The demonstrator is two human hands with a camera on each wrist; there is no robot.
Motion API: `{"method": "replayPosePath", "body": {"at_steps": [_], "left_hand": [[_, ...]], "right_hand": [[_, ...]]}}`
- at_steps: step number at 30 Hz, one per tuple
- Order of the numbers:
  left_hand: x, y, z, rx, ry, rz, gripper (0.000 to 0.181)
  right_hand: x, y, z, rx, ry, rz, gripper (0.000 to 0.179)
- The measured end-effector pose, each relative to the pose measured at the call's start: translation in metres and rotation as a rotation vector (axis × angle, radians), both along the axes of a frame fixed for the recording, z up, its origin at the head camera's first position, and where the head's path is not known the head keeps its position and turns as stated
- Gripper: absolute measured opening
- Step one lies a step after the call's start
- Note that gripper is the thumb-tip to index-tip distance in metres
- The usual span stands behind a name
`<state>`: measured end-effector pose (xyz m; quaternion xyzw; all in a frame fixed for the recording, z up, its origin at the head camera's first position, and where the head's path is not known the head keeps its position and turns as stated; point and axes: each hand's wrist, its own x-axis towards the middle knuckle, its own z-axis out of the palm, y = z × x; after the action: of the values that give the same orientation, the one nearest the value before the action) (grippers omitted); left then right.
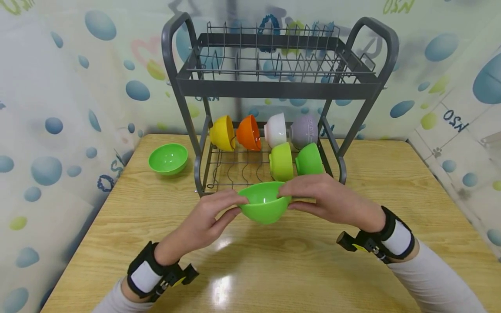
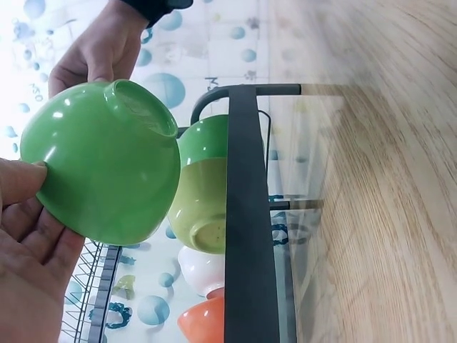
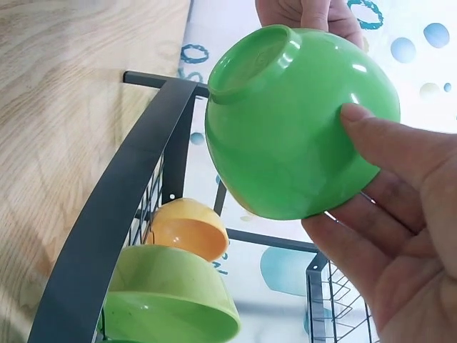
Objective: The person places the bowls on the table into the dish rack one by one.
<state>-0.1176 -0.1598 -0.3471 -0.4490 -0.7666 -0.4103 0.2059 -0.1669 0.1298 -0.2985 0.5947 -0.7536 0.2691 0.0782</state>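
A green bowl is held over the table in front of the dish rack, its opening facing up. My left hand pinches its left rim, thumb on the outer wall and fingers over the edge. On the opposite side my right hand grips the rim the same way. Both wrist views show the bowl's glossy outside and round foot. Behind it on the lower tier, a yellow-green bowl and another green bowl stand tilted on their sides.
Along the lower tier's back row lean a yellow bowl, an orange bowl, a white bowl and a purple bowl. One more green bowl sits upright on the wooden table, left of the rack.
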Motion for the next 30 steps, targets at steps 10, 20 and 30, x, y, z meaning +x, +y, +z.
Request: {"method": "replayPosePath", "body": {"at_steps": [10, 20, 30], "left_hand": [[-0.001, -0.012, 0.005, 0.178, 0.015, 0.222, 0.035], [-0.029, -0.044, -0.006, 0.444, -0.193, 0.712, 0.029], [-0.046, -0.053, -0.015, 0.444, -0.808, 0.708, 0.055]], "right_hand": [[-0.003, -0.008, 0.002, -0.075, 0.003, -0.001, 0.027], [-0.012, -0.019, 0.0, -0.254, -0.123, -0.23, 0.032], [-0.026, -0.043, -0.007, -0.354, -0.663, -0.37, 0.033]]}}
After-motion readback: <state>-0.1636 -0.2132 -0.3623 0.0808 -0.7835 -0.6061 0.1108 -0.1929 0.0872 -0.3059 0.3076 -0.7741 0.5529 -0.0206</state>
